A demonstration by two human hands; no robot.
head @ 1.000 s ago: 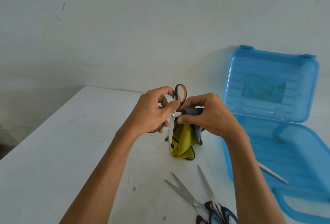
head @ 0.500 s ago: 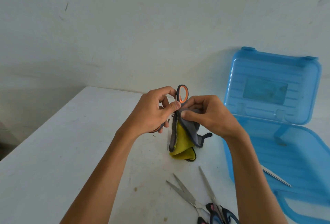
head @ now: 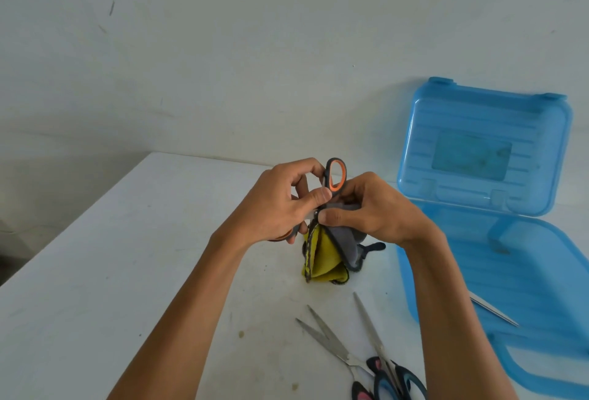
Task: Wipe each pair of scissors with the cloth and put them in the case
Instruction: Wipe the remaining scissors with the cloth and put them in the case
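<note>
My left hand [head: 280, 205] grips the orange-and-grey scissors [head: 336, 176] by the handles, blades pointing down over the table. My right hand [head: 373, 211] pinches the grey and yellow cloth [head: 325, 256] around the blades, which the cloth hides. The open blue case [head: 541, 272] lies to the right, lid upright, with a scissor blade [head: 492, 309] showing inside. Two more pairs of scissors [head: 366, 358] lie on the table [head: 95, 272] near me, one opened wide.
A white wall rises behind the table. The table's left edge runs diagonally at the left. A dark loop of the cloth [head: 374, 247] sticks out to the right, just short of the case.
The cloth now covers the blade that showed bare a second ago. My right hand has shifted slightly along the blades; the left hand keeps its hold.
</note>
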